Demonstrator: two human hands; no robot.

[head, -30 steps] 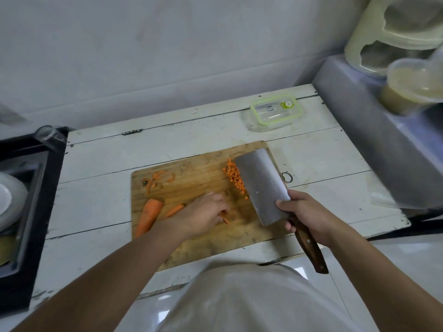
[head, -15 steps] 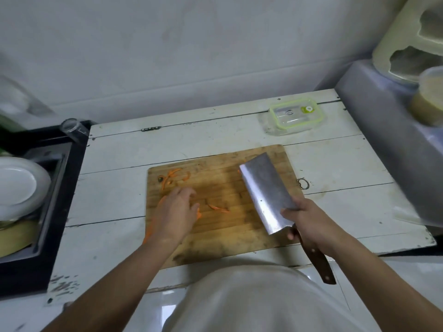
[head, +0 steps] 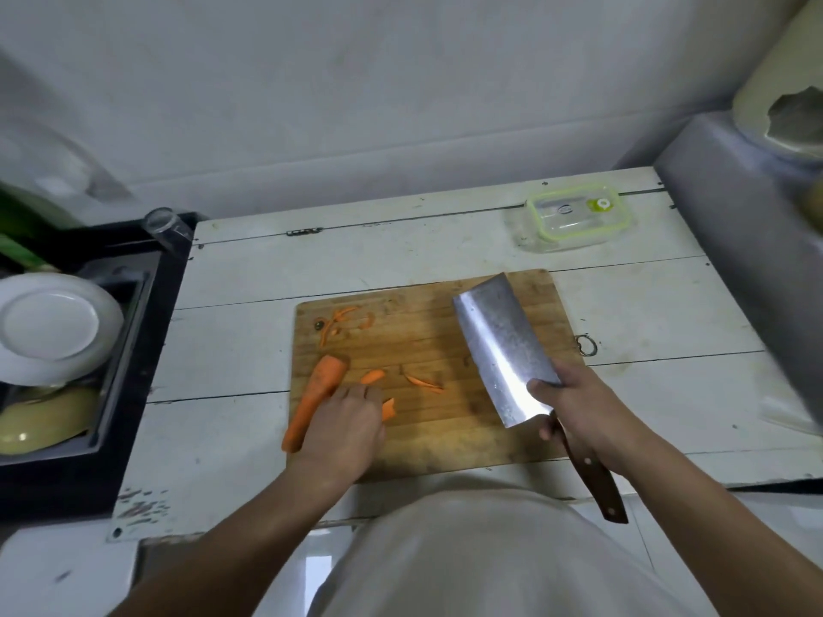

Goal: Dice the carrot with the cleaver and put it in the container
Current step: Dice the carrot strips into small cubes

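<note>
While the right hand (head: 588, 407) clamps the cleaver (head: 503, 345), the left hand (head: 345, 427) rests, fingers relaxed, on the carrot (head: 314, 400) (orange, blunt-cut).

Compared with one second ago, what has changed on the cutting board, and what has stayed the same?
The left hand moved from the board's middle to its left edge and now rests beside the big carrot piece. The cleaver now hides the diced pile. The right hand still grips the cleaver, the container stays lidded at the table's back, and the cutting board is unmoved.
</note>
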